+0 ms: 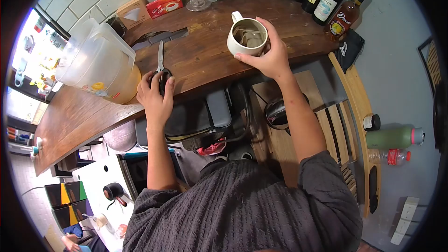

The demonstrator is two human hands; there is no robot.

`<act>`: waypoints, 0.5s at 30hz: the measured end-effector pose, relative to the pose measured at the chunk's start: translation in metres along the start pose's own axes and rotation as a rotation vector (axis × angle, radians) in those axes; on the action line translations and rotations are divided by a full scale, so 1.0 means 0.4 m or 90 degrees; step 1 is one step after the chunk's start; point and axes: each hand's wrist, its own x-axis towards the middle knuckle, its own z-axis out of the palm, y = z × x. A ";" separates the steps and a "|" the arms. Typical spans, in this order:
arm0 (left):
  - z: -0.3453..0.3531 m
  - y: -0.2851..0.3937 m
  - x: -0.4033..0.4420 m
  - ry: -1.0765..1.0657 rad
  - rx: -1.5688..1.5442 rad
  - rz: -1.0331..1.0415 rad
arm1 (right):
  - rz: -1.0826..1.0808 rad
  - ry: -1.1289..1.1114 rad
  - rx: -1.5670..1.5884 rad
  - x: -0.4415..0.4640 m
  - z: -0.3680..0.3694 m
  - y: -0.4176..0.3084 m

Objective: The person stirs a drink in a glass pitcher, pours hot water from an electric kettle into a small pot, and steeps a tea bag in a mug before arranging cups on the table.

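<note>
While left fingers (146,82) touch scissors (161,59), mug (238,45) in right fingers (271,30)

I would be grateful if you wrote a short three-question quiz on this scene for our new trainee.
1. Multiple choice: The right hand holds the mug. Where does the mug's handle point?
a) Toward the person
b) Away from the person
c) Straight down

2. True or false: The left hand touches the scissors at the tips of the blades.

3. Fill in the blank: The box nearest the glass saucer is mostly ____ in colour.

Key: 1. b; 2. false; 3. red
</note>
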 end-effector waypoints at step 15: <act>0.057 0.232 0.246 -0.340 -0.697 0.008 | 0.091 -0.192 0.239 -0.036 -0.030 -0.030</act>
